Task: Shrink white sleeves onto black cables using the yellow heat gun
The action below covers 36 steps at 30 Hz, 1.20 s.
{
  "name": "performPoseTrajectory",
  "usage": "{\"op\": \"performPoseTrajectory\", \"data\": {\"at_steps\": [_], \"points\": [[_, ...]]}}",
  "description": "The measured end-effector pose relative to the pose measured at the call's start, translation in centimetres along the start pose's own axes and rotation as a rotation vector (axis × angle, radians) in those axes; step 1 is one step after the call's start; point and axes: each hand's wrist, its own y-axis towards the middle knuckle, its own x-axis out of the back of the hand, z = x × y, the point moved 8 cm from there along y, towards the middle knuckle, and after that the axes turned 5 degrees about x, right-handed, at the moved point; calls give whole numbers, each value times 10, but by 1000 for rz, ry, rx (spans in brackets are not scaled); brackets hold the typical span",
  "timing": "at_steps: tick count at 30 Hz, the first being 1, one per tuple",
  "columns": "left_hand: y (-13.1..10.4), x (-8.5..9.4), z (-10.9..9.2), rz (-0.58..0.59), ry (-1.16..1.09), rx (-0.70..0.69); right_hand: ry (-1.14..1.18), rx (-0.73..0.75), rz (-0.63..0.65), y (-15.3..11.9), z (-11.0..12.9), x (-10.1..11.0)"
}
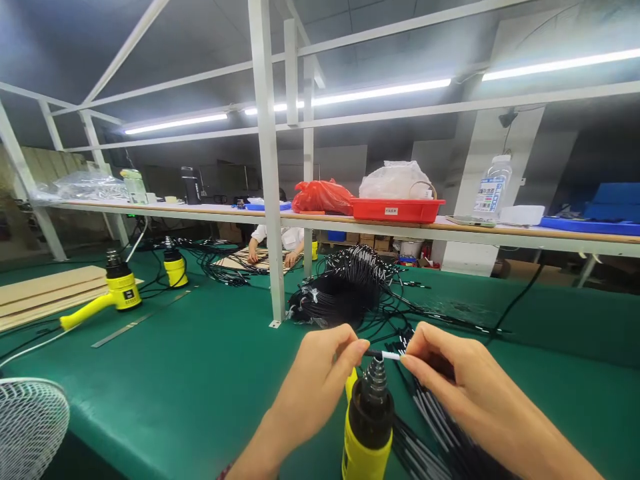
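Between my two hands a thin black cable [374,353] with a white sleeve [391,356] is stretched level, just above the nozzle of a yellow heat gun [369,427] that stands upright. My left hand [320,377] pinches the black part between thumb and forefinger. The white end is pinched by my right hand [460,373]. Beneath and beside the right hand lies a bundle of black cables [433,417], partly hidden by that hand and the heat gun.
Beyond my hands lies a big heap of black cables [345,290]. Two more heat guns [123,290] [175,265] stand at left, near wooden boards [55,290] and a metal ruler [123,329]. A white fan [33,427] is at lower left. A shelf post [269,167] rises ahead; a co-worker's hands [253,255] are behind it.
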Motion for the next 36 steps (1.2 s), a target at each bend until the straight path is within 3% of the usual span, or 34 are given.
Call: {"op": "performPoseTrajectory", "data": {"at_steps": [12, 28, 36], "points": [[11, -5, 26, -3, 37, 58, -14, 19, -1, 18, -6, -10], [6, -1, 20, 8, -92, 51, -103, 45, 28, 15, -6, 0], [5, -9, 23, 63, 58, 45, -113, 88, 18, 14, -1, 2]]}}
